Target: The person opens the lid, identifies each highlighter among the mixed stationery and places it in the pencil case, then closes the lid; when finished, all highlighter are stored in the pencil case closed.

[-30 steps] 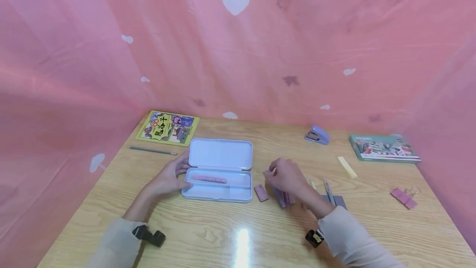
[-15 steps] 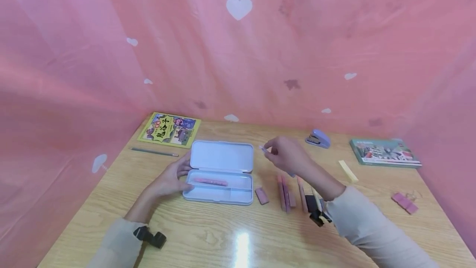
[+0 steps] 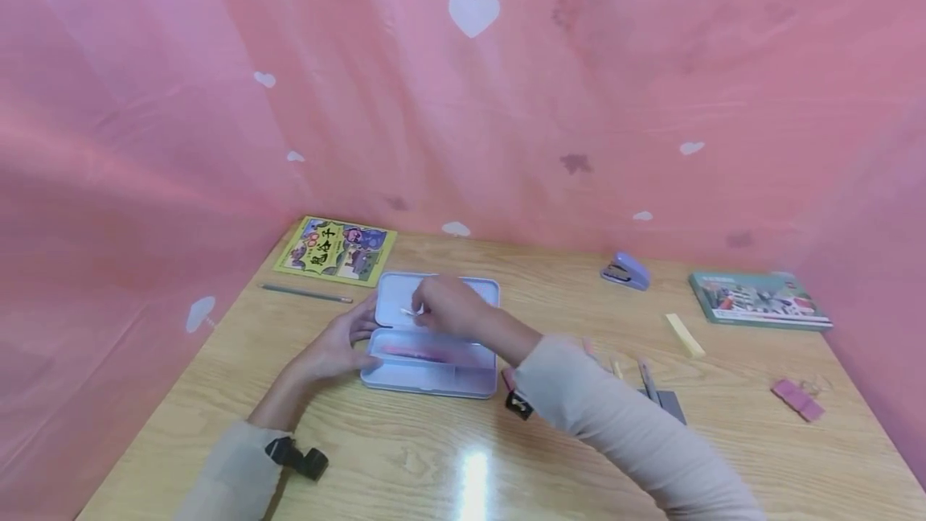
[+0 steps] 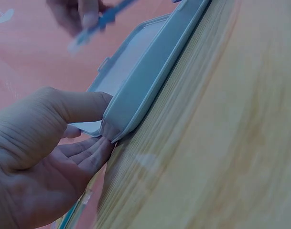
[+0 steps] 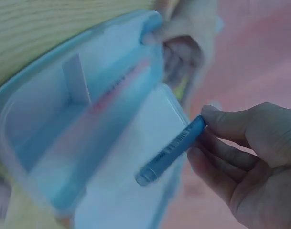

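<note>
A pale blue pencil case point(image 3: 477, 384) lies on the table with its lid raised. A pink pen point(image 5: 119, 88) rests in its rear compartment. My left hand point(image 3: 336, 350) grips the case's left end, thumb point(image 4: 90, 106) over the rim and fingers against the outside. Above the lid, my right hand point(image 3: 448, 308) pinches a blue marker point(image 5: 171, 151) by one end between thumb and fingers. In the left wrist view the marker is blurred and apart from the case. My right forearm hides part of the table right of the case.
Behind the case lie a yellow book point(image 3: 336, 252) and a pencil point(image 3: 307, 293). At right are a purple stapler point(image 3: 627, 272), a green box point(image 3: 760, 300), a yellow strip point(image 3: 684, 334), a pink item point(image 3: 797, 400) and a dark block point(image 3: 671, 406).
My right hand has lifted the marker from the table right of the case and carried it left, over the lid. The left hand keeps its grip on the case.
</note>
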Available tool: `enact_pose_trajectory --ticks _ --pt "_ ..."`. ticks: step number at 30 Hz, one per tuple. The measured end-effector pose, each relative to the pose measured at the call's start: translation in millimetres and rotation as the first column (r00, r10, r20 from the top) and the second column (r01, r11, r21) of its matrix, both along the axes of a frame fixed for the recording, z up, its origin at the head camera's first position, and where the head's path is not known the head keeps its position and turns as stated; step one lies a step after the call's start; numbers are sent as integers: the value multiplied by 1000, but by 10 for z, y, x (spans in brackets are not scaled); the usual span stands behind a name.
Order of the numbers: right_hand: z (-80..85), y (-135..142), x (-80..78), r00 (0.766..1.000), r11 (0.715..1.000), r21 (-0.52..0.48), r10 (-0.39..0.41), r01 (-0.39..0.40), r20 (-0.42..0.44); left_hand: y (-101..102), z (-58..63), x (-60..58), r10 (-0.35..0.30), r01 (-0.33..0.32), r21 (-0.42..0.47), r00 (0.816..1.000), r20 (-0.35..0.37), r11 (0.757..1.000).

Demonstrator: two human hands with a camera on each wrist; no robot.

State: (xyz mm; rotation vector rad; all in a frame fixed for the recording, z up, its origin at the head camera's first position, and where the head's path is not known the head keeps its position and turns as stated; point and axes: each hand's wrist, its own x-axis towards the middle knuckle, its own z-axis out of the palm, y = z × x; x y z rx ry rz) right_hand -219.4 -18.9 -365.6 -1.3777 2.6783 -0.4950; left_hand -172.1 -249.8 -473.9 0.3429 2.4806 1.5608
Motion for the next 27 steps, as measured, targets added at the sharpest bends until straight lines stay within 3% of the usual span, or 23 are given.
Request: enact_pose_trajectory --ticks 5,12,17,23,27 --pt "-252 -311 25 999 997 74 -30 31 -16 -13 -11 -7 -12 12 27 1000 0 1000" --pt "-570 -493 115 997 984 176 -9 21 -72 -5 -7 -21 -24 25 49 1000 -21 999" --pt "-582 -501 174 996 982 186 -10 26 -88 14 27 -32 -25 26 46 999 -26 999" --pt "-537 -452 173 999 981 190 -37 39 -16 17 39 -21 -11 11 35 1000 3 999" --pt "-367 -268 171 999 991 125 -50 51 -11 8 29 -14 0 -1 29 1000 24 1000"
